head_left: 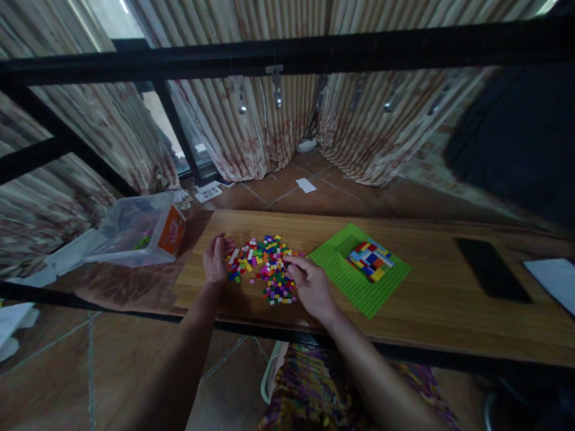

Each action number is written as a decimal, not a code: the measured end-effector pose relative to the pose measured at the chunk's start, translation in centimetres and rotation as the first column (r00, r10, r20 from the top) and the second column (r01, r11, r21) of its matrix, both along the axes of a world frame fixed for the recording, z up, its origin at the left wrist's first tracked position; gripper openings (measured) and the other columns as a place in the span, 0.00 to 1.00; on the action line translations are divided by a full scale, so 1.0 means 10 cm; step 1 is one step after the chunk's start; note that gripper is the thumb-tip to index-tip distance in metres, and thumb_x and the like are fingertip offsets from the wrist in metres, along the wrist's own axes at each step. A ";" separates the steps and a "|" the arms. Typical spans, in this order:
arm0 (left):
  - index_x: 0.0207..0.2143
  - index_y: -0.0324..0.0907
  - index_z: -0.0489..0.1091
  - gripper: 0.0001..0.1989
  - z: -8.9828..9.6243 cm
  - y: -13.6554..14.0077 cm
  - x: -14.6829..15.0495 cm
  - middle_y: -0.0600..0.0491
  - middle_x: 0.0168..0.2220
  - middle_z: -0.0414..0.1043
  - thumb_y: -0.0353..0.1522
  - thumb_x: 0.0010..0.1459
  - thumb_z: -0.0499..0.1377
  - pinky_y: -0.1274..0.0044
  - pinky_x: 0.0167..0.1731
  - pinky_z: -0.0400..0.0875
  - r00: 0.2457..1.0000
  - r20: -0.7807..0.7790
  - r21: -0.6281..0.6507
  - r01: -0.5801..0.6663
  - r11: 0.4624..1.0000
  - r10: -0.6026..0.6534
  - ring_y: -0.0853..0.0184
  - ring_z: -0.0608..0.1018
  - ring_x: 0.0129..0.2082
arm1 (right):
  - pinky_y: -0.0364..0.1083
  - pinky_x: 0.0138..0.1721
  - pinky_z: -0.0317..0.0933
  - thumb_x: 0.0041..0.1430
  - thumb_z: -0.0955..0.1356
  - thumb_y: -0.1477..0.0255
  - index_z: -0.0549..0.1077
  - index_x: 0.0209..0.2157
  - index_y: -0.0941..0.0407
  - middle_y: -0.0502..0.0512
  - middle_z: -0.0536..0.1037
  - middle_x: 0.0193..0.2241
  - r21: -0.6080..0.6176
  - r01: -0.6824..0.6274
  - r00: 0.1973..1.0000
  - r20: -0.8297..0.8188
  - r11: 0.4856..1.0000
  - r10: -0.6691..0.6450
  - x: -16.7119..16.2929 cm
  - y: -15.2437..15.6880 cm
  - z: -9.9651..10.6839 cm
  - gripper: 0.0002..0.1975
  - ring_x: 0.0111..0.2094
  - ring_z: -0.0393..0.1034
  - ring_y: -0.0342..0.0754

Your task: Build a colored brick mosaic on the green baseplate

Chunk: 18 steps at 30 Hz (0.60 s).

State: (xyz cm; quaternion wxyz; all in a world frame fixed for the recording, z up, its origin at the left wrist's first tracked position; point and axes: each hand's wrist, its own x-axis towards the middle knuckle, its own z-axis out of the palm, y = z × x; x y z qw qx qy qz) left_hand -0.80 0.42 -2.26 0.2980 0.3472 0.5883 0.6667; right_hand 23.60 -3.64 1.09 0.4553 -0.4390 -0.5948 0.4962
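loose bricks: a many-coloured heap of small toy bricks (269, 261) is spread on the wooden tabletop (431, 314), between the two hands.
right hand: the right hand (313, 287) is placed at the right edge of the heap, thumb and fingertips brought together; whether a brick is pinched there cannot be told.
left hand: the left hand (216, 258) is held beside the left edge of the heap, its fingers loosely curved and the grip released.
green baseplate: a studded green baseplate (368, 304) is laid cornerwise just right of the right hand.
built patch: a compact patch of joined bricks (371, 261), in red, blue, yellow and white, is set on the baseplate.
right end of tabletop: a flat dark slab (492, 269) is laid well apart from the baseplate, with white paper (554, 278) beyond it.
left of tabletop: a clear plastic box (126, 248) with an orange label (172, 232) is seen, a few coloured pieces being visible inside.
background: a white card (306, 185) is seen on the tiled floor (256, 197), and striped curtains (287, 126) are hung behind a black rail (323, 57).
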 end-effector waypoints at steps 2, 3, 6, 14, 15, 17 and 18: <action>0.43 0.38 0.69 0.26 0.01 0.01 0.00 0.49 0.34 0.75 0.51 0.54 0.56 0.75 0.36 0.74 1.000 -0.002 -0.007 -0.009 1.000 0.009 0.68 0.78 0.31 | 0.48 0.39 0.72 0.62 0.63 0.69 0.77 0.43 0.52 0.54 0.80 0.40 -0.013 -0.003 1.000 0.010 1.000 0.004 0.02 -0.03 0.05 0.13 0.36 0.77 0.47; 0.43 0.38 0.69 0.26 0.01 0.01 -0.01 0.50 0.34 0.75 0.51 0.54 0.56 0.75 0.36 0.74 1.000 -0.012 -0.016 -0.006 1.000 0.006 0.68 0.78 0.31 | 0.47 0.37 0.72 0.62 0.63 0.70 0.76 0.42 0.52 0.53 0.80 0.38 -0.031 0.001 1.000 0.006 1.000 -0.001 0.02 -0.04 0.08 0.12 0.35 0.78 0.47; 0.43 0.38 0.69 0.26 0.02 0.03 -0.02 0.50 0.34 0.74 0.51 0.55 0.55 0.75 0.36 0.74 0.999 -0.041 -0.029 -0.012 1.000 0.011 0.67 0.78 0.32 | 0.44 0.29 0.70 0.61 0.62 0.72 0.75 0.40 0.52 0.51 0.79 0.31 -0.056 0.022 1.000 0.019 0.998 -0.021 0.04 -0.06 0.13 0.10 0.30 0.77 0.47; 0.42 0.40 0.69 0.24 0.03 0.03 -0.02 0.50 0.34 0.75 0.50 0.55 0.54 0.73 0.36 0.74 0.997 -0.083 -0.050 -0.006 0.999 0.002 0.66 0.79 0.32 | 0.40 0.18 0.60 0.60 0.61 0.72 0.75 0.39 0.53 0.47 0.74 0.24 -0.088 0.090 0.996 0.028 0.992 -0.088 0.00 -0.02 0.01 0.11 0.20 0.71 0.44; 0.42 0.40 0.69 0.24 0.03 0.02 -0.02 0.50 0.34 0.75 0.50 0.55 0.54 0.73 0.36 0.74 0.996 -0.090 -0.053 -0.002 0.999 -0.002 0.66 0.79 0.32 | 0.40 0.18 0.60 0.60 0.61 0.72 0.75 0.40 0.53 0.47 0.74 0.24 -0.092 0.097 0.995 0.040 0.991 -0.094 -0.01 -0.01 0.00 0.12 0.20 0.71 0.44; 0.42 0.40 0.69 0.24 0.04 0.02 -0.02 0.49 0.35 0.75 0.50 0.55 0.55 0.73 0.36 0.74 0.995 -0.097 -0.060 0.002 0.998 -0.008 0.66 0.79 0.32 | 0.41 0.20 0.62 0.61 0.62 0.71 0.75 0.41 0.52 0.48 0.76 0.25 -0.067 0.116 0.990 0.083 0.991 -0.110 -0.02 0.01 -0.02 0.12 0.21 0.72 0.44; 0.42 0.40 0.69 0.24 0.04 0.02 -0.02 0.49 0.35 0.75 0.50 0.55 0.55 0.73 0.35 0.74 0.995 -0.095 -0.062 0.004 0.998 -0.010 0.66 0.79 0.32 | 0.41 0.22 0.63 0.61 0.62 0.72 0.75 0.41 0.52 0.48 0.76 0.26 -0.041 0.123 0.987 0.111 0.992 -0.117 -0.03 0.02 -0.03 0.12 0.21 0.72 0.44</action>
